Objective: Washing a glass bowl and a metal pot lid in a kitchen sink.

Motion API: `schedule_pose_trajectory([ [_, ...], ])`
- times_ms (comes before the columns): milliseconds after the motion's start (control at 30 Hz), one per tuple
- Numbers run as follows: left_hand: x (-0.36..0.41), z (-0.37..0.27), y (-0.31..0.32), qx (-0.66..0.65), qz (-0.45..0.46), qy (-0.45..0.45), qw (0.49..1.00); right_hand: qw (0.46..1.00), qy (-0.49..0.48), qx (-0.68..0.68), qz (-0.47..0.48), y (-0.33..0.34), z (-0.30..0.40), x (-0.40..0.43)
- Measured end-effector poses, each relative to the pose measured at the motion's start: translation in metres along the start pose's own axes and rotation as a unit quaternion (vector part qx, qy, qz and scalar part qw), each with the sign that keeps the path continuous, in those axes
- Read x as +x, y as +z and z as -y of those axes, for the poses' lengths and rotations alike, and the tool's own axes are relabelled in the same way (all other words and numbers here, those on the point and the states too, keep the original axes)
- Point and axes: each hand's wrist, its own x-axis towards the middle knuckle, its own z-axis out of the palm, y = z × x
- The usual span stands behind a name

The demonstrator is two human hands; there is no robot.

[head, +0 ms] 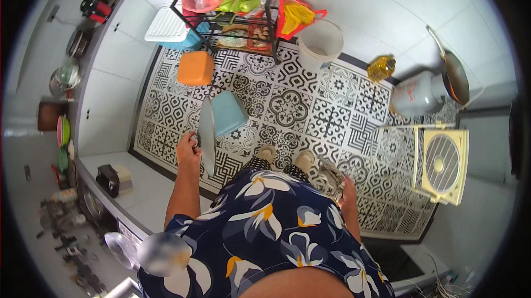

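Note:
My left hand (188, 148) holds a round metal pan lid (207, 136) on edge, with fingers at its outer side. Behind the lid, a light blue plastic stool (228, 112) stands on the patterned tile floor. My right hand (347, 192) hangs low beside the dark flowered clothing, closed on a crumpled greyish cloth (332, 175). Part of that hand is hidden by the cloth and clothing.
An orange stool (196, 68) and a black rack (274, 20) with green gourds stand ahead. Nearby are a white bucket (320, 42), an oil bottle (381, 68), a gas cylinder (417, 94) bearing a pan (456, 76), and a box fan (442, 165) at right. A counter (93, 36) runs along the left.

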Motion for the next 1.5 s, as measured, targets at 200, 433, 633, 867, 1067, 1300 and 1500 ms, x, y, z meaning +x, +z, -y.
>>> schedule_pose_trajectory([
  [200,-0.038,0.014,-0.054,-0.092,-0.065,-0.007,0.994,0.977,0.072,0.017,0.199,0.060,0.046,0.105],
  [433,-0.008,0.028,-0.093,-0.152,-0.144,-0.036,0.977,0.959,0.141,0.010,0.244,0.197,0.089,0.114],
  [633,0.036,0.004,-0.105,-0.205,-0.171,-0.065,0.962,0.886,0.241,0.007,0.396,0.337,0.126,0.095],
  [867,0.056,-0.029,-0.096,-0.201,-0.253,-0.065,0.944,0.941,0.202,0.029,0.271,0.468,0.110,0.196],
  [1067,0.052,-0.045,-0.057,-0.225,-0.366,-0.055,0.901,0.944,0.252,0.096,0.189,0.566,0.101,0.296],
  [1300,0.030,-0.033,-0.024,-0.033,-0.379,0.000,0.925,0.958,0.249,0.112,0.088,0.649,0.091,0.426],
  [1500,0.036,-0.038,0.019,0.153,-0.349,0.025,0.924,0.973,0.133,0.190,-0.009,0.693,0.080,0.451],
])
